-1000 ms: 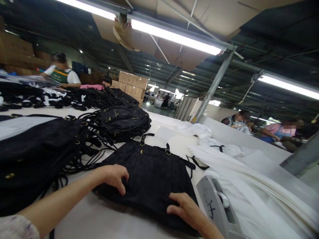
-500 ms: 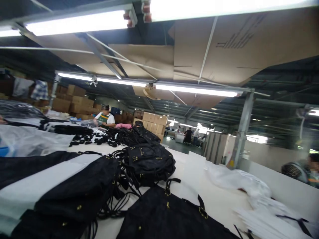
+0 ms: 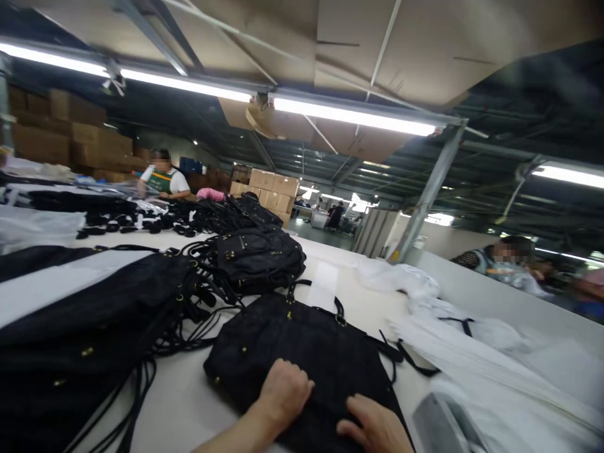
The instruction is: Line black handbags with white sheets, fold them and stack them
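Shifted curled left hand (image 3: 285, 391) (couldn't tell grip) across black bag (image 3: 306, 346) toward half-open, seemingly empty right hand (image 3: 377, 428), best pressed evenly.

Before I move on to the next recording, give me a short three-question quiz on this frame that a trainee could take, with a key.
1. True or false: the person's left hand and right hand are at two different bags.
2. Multiple choice: what lies on the table to the right of the black bag in front of the person?
A) a pair of scissors
B) a red box
C) white sheets
3. Fill in the blank: the metal fittings by that bag's handles are ____ in colour.

Key: 1. False, both are at the same one. 2. C. 3. Gold.
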`<state>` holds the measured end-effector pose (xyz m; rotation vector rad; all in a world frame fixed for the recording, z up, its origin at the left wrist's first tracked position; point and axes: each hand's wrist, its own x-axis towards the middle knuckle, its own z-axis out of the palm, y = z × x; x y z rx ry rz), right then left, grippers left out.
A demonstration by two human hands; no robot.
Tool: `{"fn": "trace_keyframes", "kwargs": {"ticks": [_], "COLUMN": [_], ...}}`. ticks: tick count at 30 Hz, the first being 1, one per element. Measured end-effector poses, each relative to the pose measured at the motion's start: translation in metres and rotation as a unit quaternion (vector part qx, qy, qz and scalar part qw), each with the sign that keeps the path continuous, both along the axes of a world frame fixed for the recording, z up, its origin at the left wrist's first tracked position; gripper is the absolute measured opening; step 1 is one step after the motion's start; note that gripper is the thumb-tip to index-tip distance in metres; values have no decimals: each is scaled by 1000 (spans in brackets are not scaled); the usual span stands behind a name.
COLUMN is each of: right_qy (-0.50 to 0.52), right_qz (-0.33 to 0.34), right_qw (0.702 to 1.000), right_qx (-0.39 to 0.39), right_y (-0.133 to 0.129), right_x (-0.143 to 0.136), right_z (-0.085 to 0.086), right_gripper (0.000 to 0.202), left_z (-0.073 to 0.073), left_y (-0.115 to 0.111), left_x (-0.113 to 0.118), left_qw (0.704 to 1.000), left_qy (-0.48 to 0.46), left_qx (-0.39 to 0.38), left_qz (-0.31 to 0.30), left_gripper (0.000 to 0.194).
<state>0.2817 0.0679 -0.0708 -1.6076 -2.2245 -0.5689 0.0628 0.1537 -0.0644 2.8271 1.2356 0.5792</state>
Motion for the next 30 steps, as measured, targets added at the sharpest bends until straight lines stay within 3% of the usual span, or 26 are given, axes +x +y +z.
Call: {"fn": "trace_keyframes", "kwargs": {"ticks": [2, 5, 8, 10, 15, 20, 24, 28, 30], "right_qy": [-56, -47, -6, 9, 12, 9, 19, 3, -10], "right_qz": [-73, -172, -181, -163, -139, -148, -165, -157, -186], "right_qw": [996, 982, 981, 984, 989, 988, 986, 988, 982], "right_qx": [19, 57, 73, 67, 38, 30, 23, 14, 17], "right_y": [-8, -9, -7, -1, 33, 57, 60, 50, 40], "right_x": [-16, -58, -95, -105, -92, -79, -79, -64, -47], "right_z": [11, 22, 26, 25, 19, 4, 3, 18, 25], "right_gripper": [28, 32, 42, 36, 28, 22, 19, 22, 28], "left_z": [3, 7, 11, 14, 25, 27, 20, 14, 12], "left_y": [-1, -2, -3, 0, 8, 1, -1, 6, 8], "left_x": [-4, -7, -10, -12, -8, 13, 23, 22, 21], "left_qw": [1000, 1000, 1000, 1000, 999, 997, 999, 1000, 999], "left_qy": [-4, -6, -2, 0, 9, 11, -5, -19, -27], "left_qx": [0, 5, 9, 9, 2, -2, 5, 14, 17], "left_qz": [0, 3, 10, 22, 49, 81, 37, 8, 8], "left_gripper": [27, 27, 27, 28, 27, 21, 22, 22, 24]}}
